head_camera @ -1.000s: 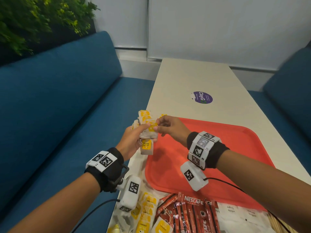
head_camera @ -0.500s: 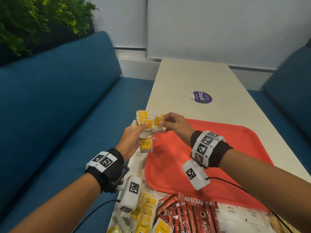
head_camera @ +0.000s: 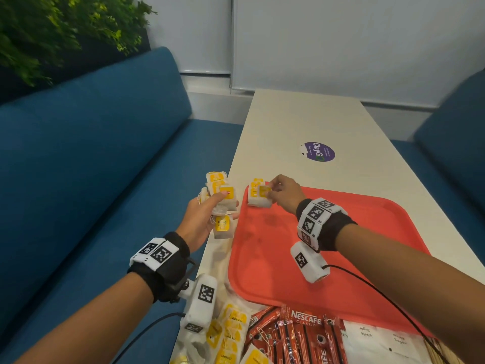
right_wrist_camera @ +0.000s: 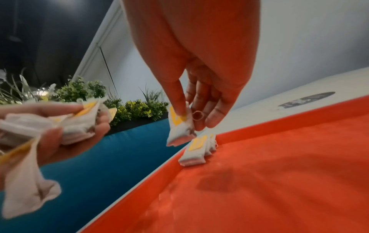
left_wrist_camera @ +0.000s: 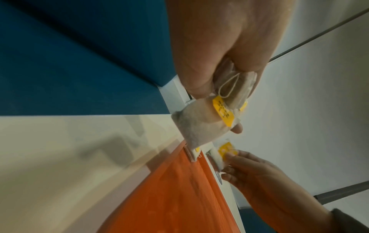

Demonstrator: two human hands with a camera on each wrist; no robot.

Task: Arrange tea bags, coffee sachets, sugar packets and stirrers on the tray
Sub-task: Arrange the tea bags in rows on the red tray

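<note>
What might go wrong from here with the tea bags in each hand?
The left hand grips a loose bunch of yellow-tagged tea bags beside the table edge; one dangles and may drop onto the blue bench. The right hand pinches one tea bag near those standing in the red plastic tray's corner, and could topple them.

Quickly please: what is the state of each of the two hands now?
Left hand: closed, holding a bunch of tea bags.
Right hand: closed, pinching one tea bag above the tray corner.

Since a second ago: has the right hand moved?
Yes. The right hand left the left hand and went right, over the tray's far-left corner.
</note>
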